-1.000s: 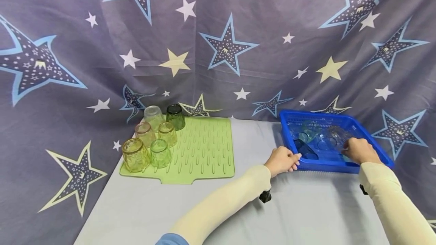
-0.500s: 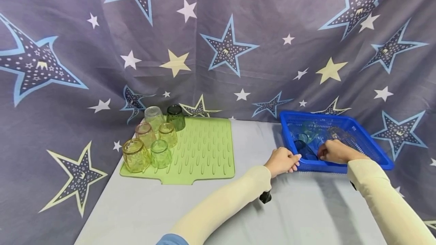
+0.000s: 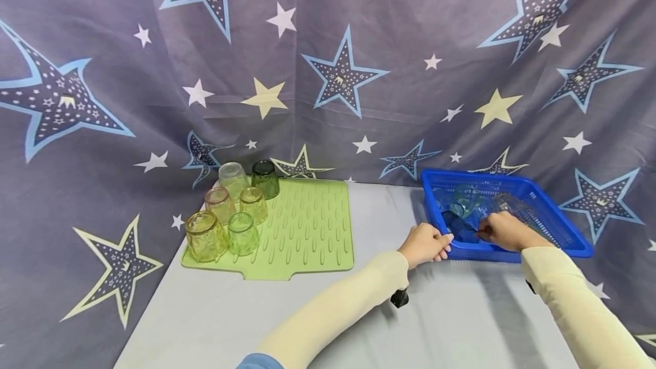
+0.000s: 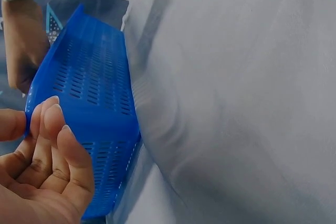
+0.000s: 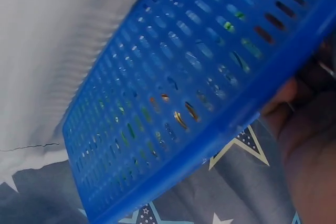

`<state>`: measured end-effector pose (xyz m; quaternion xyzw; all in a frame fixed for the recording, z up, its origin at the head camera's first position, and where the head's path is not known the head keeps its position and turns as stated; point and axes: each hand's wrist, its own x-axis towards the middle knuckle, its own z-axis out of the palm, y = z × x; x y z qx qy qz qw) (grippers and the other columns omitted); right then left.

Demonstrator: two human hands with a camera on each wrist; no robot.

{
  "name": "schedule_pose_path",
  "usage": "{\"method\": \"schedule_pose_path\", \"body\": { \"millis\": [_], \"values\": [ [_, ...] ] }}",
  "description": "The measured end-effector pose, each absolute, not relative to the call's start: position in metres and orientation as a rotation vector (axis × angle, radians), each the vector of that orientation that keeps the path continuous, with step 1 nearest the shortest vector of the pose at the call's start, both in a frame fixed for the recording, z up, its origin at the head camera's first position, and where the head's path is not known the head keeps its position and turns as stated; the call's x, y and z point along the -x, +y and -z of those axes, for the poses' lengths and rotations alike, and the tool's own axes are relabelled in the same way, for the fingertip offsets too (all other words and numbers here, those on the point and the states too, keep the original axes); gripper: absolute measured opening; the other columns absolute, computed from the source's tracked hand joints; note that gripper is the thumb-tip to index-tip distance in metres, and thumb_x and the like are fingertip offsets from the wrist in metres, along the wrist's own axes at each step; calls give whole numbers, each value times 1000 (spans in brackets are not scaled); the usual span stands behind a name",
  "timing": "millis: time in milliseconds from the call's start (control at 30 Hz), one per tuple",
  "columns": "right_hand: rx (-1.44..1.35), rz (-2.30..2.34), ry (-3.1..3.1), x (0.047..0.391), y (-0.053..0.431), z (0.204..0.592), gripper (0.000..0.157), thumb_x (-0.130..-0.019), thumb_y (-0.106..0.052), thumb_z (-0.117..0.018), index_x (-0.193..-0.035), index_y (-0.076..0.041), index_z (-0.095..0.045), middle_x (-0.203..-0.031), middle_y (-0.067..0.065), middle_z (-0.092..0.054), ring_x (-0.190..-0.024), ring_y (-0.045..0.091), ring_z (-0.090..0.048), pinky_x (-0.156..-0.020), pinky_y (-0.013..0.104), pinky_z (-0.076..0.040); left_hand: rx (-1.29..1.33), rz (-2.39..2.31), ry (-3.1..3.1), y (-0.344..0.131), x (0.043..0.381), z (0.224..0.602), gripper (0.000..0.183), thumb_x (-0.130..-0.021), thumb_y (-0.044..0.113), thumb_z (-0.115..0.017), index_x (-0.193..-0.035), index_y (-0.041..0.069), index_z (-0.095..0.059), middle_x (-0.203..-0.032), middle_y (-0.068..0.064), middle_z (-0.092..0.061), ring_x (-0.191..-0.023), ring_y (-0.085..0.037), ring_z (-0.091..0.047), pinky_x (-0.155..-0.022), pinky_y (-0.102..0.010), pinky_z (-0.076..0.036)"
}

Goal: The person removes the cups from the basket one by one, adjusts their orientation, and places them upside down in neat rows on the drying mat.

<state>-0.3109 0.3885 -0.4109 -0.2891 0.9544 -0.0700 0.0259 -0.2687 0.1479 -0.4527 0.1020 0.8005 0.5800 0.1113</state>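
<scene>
My left hand (image 3: 424,244) pinches the near left corner of the blue plastic basket (image 3: 556,208), thumb over the rim and fingers under it outside, as the left wrist view shows. Inside the basket, my right hand (image 3: 504,229) reaches down with curled fingers and pinches the edge of a dark blue glass (image 3: 458,224). That glass lies tilted near the left hand's corner. Behind it are several clear and tinted glasses (image 3: 467,197), partly seen. In the right wrist view the basket's wall hides the fingertips of the right hand (image 5: 310,129).
On the left lies a green draining mat (image 3: 312,226). Several upside-down glasses stand at its left side, among them a yellow glass (image 3: 206,237), a light green glass (image 3: 243,234) and a dark green glass (image 3: 265,179). A star-patterned curtain (image 3: 328,147) hangs behind the table.
My right hand has moved left inside the basket, from its right end to the dark blue glass, which has shifted slightly. My left hand has stayed on the basket's corner.
</scene>
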Motion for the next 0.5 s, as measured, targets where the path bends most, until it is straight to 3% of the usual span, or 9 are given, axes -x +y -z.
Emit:
{"method": "schedule_pose_path", "body": {
  "millis": [200, 333, 500],
  "values": [
    [726, 137, 3083, 311, 385, 415, 29, -91, -6, -66, -66, -14, -54, -59, -3, -46, -55, 17, -46, -55, 40, -42, -295, -1705, 2353, 150, 270, 456, 36, -101, 29, -70, -72, 7, -75, -57, 1, -66, -51, -15, -64, -66, -41, -61],
    [660, 156, 3162, 311, 382, 420, 30, -96, -9, -64, -67, -12, -55, -59, -1, -51, -54, 19, -52, -54, 47, -47, -287, -1697, 2358, 151, 270, 454, 36, -101, 29, -70, -71, 8, -74, -57, 1, -66, -49, -11, -61, -65, -39, -61],
    [702, 149, 3190, 309, 379, 419, 27, -96, -6, -64, -70, -11, -57, -62, 1, -53, -55, 23, -56, -54, 49, -48, -289, -1703, 2362, 150, 268, 452, 37, -101, 29, -70, -72, 7, -75, -58, 0, -67, -52, -16, -65, -69, -42, -61]
  ]
}}
